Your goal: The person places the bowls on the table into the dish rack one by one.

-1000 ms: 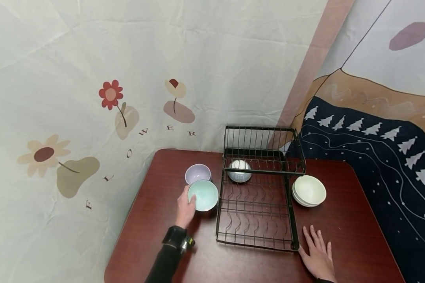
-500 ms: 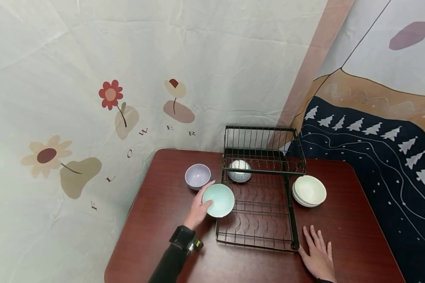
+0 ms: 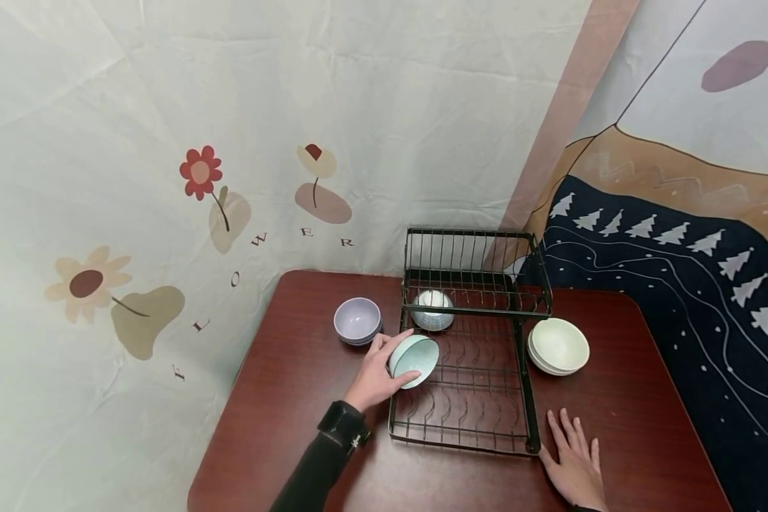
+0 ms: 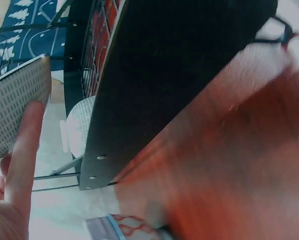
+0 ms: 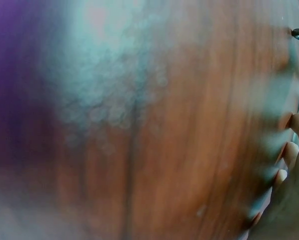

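Observation:
With thumb and fingers, my left hand (image 3: pixel 377 373) grips a mint-green bowl (image 3: pixel 419 361) by its rim, tilted so its inside faces right. The bowl hangs over the left side of the black dish rack (image 3: pixel 457 444). In the left wrist view, the bowl's outer wall (image 4: pixel 17 100) shows a fine dashed pattern, with a finger along it. My right hand (image 3: pixel 576 462) rests on the table near the rack's front right corner, fingers spread and holding nothing. Under the rack's upper tier sits an upturned patterned bowl (image 3: pixel 433 316), partly behind the bars.
Left of the rack, a purple bowl (image 3: pixel 357 320) tops a small stack. A stack of cream bowls (image 3: pixel 559 345) stands to the rack's right. The reddish-brown table (image 3: pixel 281 398) backs against a printed cloth (image 3: pixel 384 128).
My left hand has carried the mint-green bowl rightward from beside the purple bowls to over the rack, and tilted it onto its side. The right hand stays put.

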`<state>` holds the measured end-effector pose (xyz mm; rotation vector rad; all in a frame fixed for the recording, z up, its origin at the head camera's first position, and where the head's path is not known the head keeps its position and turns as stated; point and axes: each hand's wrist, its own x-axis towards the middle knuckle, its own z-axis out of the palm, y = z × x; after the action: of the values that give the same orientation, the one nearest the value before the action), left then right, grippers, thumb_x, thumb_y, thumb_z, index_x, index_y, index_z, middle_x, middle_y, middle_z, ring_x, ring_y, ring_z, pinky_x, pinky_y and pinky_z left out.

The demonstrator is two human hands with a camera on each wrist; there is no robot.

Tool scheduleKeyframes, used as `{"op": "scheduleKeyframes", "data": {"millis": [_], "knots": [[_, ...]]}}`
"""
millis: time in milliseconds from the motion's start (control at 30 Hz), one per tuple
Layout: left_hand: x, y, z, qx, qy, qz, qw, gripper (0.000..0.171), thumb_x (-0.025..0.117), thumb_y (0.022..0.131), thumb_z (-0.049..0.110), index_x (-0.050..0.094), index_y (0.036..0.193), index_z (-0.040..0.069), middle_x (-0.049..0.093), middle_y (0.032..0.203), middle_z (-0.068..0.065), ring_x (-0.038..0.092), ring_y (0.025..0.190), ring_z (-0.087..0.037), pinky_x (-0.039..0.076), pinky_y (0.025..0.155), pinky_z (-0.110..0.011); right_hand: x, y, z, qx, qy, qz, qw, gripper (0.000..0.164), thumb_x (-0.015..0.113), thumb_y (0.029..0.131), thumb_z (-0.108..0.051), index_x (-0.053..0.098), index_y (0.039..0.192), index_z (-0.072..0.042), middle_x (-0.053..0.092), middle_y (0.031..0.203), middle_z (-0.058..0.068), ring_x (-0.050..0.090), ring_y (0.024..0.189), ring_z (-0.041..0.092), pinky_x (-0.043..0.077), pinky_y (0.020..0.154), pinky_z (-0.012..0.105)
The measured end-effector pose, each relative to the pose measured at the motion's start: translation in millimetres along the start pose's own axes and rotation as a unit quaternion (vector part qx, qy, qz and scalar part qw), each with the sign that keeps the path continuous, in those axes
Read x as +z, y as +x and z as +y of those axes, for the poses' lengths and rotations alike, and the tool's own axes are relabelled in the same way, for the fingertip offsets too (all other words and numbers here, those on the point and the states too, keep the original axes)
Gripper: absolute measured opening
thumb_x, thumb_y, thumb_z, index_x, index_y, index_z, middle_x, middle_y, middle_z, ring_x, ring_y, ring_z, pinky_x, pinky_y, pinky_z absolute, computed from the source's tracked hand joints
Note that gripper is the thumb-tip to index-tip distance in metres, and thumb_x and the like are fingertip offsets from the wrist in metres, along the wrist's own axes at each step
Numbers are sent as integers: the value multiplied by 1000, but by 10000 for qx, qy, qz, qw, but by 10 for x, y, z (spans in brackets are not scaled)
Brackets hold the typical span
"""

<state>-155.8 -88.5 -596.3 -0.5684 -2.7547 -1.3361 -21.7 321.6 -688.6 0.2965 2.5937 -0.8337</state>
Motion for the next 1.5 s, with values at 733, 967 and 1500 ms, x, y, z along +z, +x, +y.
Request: {"op": "scheduleKeyframes", "data": {"millis": [733,967,1500], "knots": [[132,272,116,2161,3593,132,9078,86,97,82,52,61,158,35,65,129,-8,66,108,-21,64,76,-29,23,-35,31,-127,120,165,9997,90,55,113,-53,15,176,-3,-3,184,28,-16,169,54,-22,128,78],[201,324,94,2456,4072,-126,8796,88,99,81,46,60,159,35,67,134,-6,68,111,-20,62,65,-27,12,-15,33,-12,108,25,9999,87,55,113,-47,13,176,-4,-5,184,27,-17,169,53,-24,128,76],[332,311,-68,2936,4702,-157,8321,79,97,83,34,64,154,42,69,136,2,65,115,-15,56,58,-24,16,-5,31,-60,47,87,9999,88,54,113,-50,15,176,-3,-2,184,28,-15,170,53,-22,128,77]]}}
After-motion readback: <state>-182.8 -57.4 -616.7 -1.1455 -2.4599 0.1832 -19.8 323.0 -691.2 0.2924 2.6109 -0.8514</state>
